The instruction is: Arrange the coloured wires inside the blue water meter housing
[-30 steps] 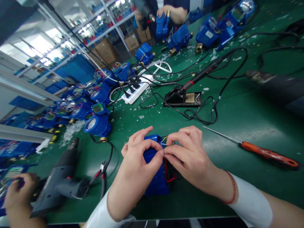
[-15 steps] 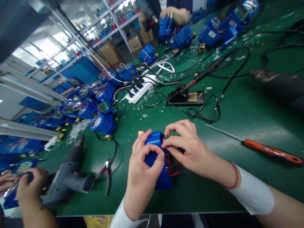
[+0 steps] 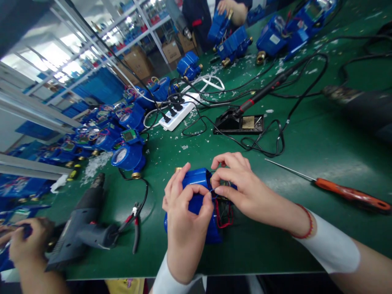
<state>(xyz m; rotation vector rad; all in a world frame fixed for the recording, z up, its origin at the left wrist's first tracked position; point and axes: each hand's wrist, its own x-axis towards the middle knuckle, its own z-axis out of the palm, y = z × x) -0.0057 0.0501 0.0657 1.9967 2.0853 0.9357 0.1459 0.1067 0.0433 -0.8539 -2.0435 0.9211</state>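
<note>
A blue water meter (image 3: 197,176) lies on the green table in front of me, partly covered by both hands. Red wires (image 3: 225,222) loop out of its open right side. My left hand (image 3: 186,216) rests over the meter, thumb and forefinger pinched on a thin wire (image 3: 213,190). Close beside those fingertips, my right hand (image 3: 239,179) also pinches the wire between thumb and forefinger. Its exact ends are hidden by the fingers. A brass fitting shows behind my left fingers.
Rightward lies an orange-handled screwdriver (image 3: 349,195). Farther back are a soldering iron (image 3: 260,96) in its stand and a white power strip (image 3: 180,112). To the left are pliers (image 3: 135,228), a heat gun (image 3: 82,228), several blue meters (image 3: 130,155) and a co-worker's hand (image 3: 30,243).
My two pinches have come closer together, my right thumb and forefinger now closed near the left fingertips. Across the table, a person's heat gun and meter have moved apart.
</note>
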